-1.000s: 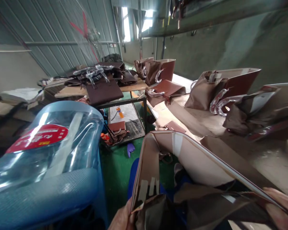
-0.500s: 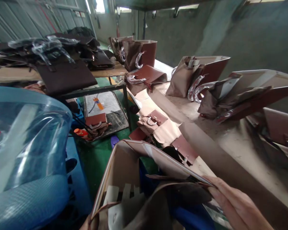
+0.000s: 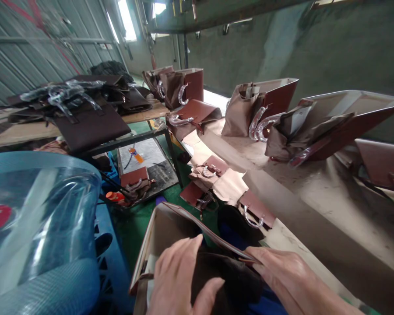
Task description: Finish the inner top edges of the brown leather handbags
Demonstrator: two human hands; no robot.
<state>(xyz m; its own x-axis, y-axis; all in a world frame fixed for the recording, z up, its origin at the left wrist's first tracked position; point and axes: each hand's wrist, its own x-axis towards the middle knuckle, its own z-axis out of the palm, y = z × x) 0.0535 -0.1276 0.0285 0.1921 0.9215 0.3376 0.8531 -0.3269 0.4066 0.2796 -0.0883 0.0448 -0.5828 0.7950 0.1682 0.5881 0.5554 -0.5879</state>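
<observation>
A brown handbag (image 3: 170,218) with a pale lining stands in front of me, its mouth facing up. My right hand (image 3: 282,271) pinches the bag's top edge at its right corner. Over the mouth is my left hand (image 3: 180,271), its thumb spread away from its fingers and nothing visible between them. Part of the bag's inside is hidden behind that hand, and its lower body lies outside the picture. Dark cloth (image 3: 226,271) shows within the opening.
Several brown handbags (image 3: 246,109) stand along the bench (image 3: 315,197) at right. Smaller bags (image 3: 213,168) lie below its edge. At left is a plastic-wrapped blue container (image 3: 46,227). Dark bags (image 3: 88,118) are piled on a table behind; an orange bottle (image 3: 136,155) lies on a low board.
My left hand has come up from the bag's lower left edge to over its mouth. My right hand has shifted left with the bag's edge. The view has tilted slightly upward.
</observation>
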